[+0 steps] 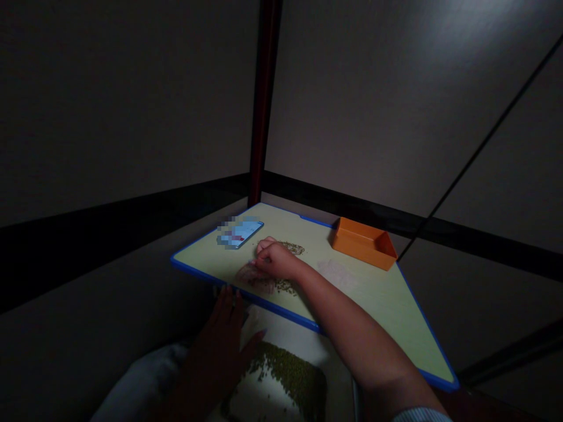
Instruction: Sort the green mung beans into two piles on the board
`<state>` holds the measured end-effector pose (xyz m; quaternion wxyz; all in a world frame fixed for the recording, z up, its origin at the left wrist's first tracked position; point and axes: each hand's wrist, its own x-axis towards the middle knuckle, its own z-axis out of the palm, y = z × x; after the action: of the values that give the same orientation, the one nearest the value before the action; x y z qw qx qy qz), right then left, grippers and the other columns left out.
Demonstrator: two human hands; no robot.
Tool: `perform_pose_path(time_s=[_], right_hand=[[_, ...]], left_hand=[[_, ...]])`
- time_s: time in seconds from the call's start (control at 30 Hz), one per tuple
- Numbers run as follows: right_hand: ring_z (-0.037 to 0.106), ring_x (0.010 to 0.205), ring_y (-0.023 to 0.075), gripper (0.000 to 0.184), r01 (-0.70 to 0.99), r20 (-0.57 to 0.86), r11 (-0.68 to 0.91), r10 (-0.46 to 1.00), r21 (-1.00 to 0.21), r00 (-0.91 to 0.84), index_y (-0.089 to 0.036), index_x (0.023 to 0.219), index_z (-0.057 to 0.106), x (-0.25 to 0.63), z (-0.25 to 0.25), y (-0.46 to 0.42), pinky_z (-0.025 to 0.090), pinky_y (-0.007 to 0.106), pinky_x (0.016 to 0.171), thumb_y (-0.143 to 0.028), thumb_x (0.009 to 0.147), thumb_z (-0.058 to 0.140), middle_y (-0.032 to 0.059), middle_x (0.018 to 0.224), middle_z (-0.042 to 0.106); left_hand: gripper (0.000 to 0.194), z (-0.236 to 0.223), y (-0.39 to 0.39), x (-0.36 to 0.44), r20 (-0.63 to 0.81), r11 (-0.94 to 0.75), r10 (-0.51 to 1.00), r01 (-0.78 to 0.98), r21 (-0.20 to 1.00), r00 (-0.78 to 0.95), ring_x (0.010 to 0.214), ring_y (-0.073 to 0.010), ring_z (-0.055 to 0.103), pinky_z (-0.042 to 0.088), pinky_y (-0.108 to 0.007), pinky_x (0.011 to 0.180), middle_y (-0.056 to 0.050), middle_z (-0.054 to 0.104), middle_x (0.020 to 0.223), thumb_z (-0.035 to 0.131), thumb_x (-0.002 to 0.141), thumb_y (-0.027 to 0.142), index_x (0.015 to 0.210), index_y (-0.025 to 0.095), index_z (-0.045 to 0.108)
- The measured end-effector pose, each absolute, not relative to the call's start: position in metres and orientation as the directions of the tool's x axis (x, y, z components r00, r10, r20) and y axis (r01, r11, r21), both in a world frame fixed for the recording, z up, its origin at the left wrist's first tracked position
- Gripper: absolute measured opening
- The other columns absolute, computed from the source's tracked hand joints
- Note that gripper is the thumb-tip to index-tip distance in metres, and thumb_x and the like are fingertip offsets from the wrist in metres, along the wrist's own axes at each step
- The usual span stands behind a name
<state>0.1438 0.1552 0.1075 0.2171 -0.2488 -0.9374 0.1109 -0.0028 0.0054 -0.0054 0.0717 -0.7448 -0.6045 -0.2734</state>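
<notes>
Over the yellow tabletop [378,305] with a blue rim, my right hand [275,259] is closed, its fingers curled in. Whatever it may hold is hidden. Small greenish-brown seeds [285,286], possibly mung beans, lie scattered beside and below this hand, with another small patch [294,247] just behind it. My left hand [231,322] is in shadow at the near edge of the table, thumb apart from the fingers and nothing visible in it. Below the edge, a pale tray or surface [264,392] carries a large spread of green seeds [292,369].
An orange rectangular box [358,249] stands at the table's back right. A phone [248,233] with a lit screen, partly blurred out, lies at the back left. Dark-banded walls [373,117] meet behind the table at a reddish corner post [264,99].
</notes>
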Motion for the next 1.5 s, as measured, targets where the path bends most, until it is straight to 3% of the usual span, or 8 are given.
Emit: perform_pose_path(time_s=[0.2, 0.33, 0.7, 0.93, 1.17, 1.27, 1.37, 1.5], right_hand=[[0.043, 0.082, 0.017, 0.027, 0.521, 0.315, 0.842, 0.538, -0.142, -0.782, -0.017, 0.057, 0.055, 0.139, 0.104, 0.151, 0.035, 0.028, 0.076, -0.023, 0.084, 0.059, 0.0036, 0.073, 0.053], [0.044, 0.083, 0.0179, 0.026, 0.532, 0.312, 0.84, 0.535, -0.103, -0.785, -0.016, 0.059, 0.057, 0.141, 0.107, 0.151, 0.036, 0.029, 0.074, -0.023, 0.083, 0.06, 0.005, 0.076, 0.055], [0.042, 0.077, 0.0153, 0.03, 0.498, 0.288, 0.848, 0.53, -0.181, -0.798, -0.016, 0.053, 0.054, 0.157, 0.112, 0.164, 0.035, 0.028, 0.077, -0.022, 0.082, 0.06, 0.0019, 0.069, 0.05], [0.044, 0.071, 0.0116, 0.036, 0.394, 0.322, 0.844, 0.511, -0.364, -0.797, -0.016, 0.05, 0.049, 0.162, 0.115, 0.172, 0.035, 0.026, 0.082, -0.017, 0.085, 0.058, -0.0019, 0.064, 0.046], [0.046, 0.073, 0.0124, 0.033, 0.434, 0.372, 0.809, 0.574, -0.397, -0.729, -0.015, 0.055, 0.056, 0.191, 0.14, 0.159, 0.034, 0.029, 0.083, -0.022, 0.087, 0.057, -0.0013, 0.065, 0.047], [0.047, 0.076, 0.0137, 0.036, 0.429, 0.291, 0.776, 0.59, -0.462, -0.753, -0.015, 0.056, 0.055, 0.221, 0.141, 0.15, 0.036, 0.029, 0.081, -0.032, 0.087, 0.057, 0.0006, 0.069, 0.049], [0.041, 0.062, 0.011, 0.044, 0.46, 0.042, 0.64, 0.61, -0.615, -0.791, -0.015, 0.056, 0.05, 0.256, 0.138, 0.145, 0.035, 0.025, 0.062, -0.047, 0.085, 0.056, -0.0019, 0.062, 0.043], [0.037, 0.057, 0.0086, 0.038, 0.596, -0.15, 0.49, 0.679, -0.636, -0.719, -0.013, 0.064, 0.057, 0.288, 0.135, 0.142, 0.03, 0.023, 0.056, -0.047, 0.08, 0.06, -0.0039, 0.058, 0.043]], left_hand=[[0.082, -0.002, 0.004, -0.003, 0.459, -0.25, 0.878, 0.948, 0.197, 0.136, 0.136, -0.0397, 0.033, 0.04, -0.053, 0.104, -0.03, 0.037, 0.144, 0.043, 0.08, 0.059, 0.132, -0.004, 0.043], [0.081, -0.001, 0.004, -0.002, 0.475, -0.252, 0.87, 0.947, 0.198, 0.133, 0.137, -0.0386, 0.033, 0.04, -0.053, 0.104, -0.028, 0.037, 0.145, 0.045, 0.079, 0.06, 0.134, 0.001, 0.042], [0.073, 0.0, 0.003, -0.004, 0.511, -0.308, 0.841, 0.934, 0.182, 0.177, 0.138, -0.0371, 0.031, 0.042, -0.052, 0.102, -0.021, 0.034, 0.149, 0.051, 0.079, 0.056, 0.139, 0.015, 0.04], [0.073, 0.002, 0.003, -0.004, 0.498, -0.316, 0.845, 0.933, 0.171, 0.195, 0.137, -0.0378, 0.032, 0.043, -0.052, 0.101, -0.023, 0.035, 0.148, 0.048, 0.081, 0.056, 0.138, 0.012, 0.04], [0.071, 0.0, 0.004, -0.004, 0.51, -0.342, 0.833, 0.925, 0.167, 0.216, 0.139, -0.0369, 0.029, 0.043, -0.052, 0.102, -0.021, 0.033, 0.15, 0.047, 0.082, 0.056, 0.14, 0.016, 0.039], [0.07, -0.001, 0.004, -0.004, 0.52, -0.338, 0.827, 0.928, 0.159, 0.212, 0.139, -0.0355, 0.029, 0.044, -0.049, 0.101, -0.019, 0.032, 0.151, 0.048, 0.081, 0.056, 0.14, 0.019, 0.039], [0.072, -0.002, 0.004, -0.004, 0.52, -0.329, 0.829, 0.931, 0.157, 0.205, 0.138, -0.0356, 0.031, 0.044, -0.049, 0.101, -0.018, 0.031, 0.152, 0.049, 0.08, 0.059, 0.14, 0.021, 0.039], [0.074, -0.002, 0.003, -0.004, 0.506, -0.331, 0.839, 0.926, 0.181, 0.201, 0.139, -0.0354, 0.03, 0.042, -0.05, 0.103, -0.016, 0.029, 0.153, 0.05, 0.079, 0.06, 0.14, 0.022, 0.038]])
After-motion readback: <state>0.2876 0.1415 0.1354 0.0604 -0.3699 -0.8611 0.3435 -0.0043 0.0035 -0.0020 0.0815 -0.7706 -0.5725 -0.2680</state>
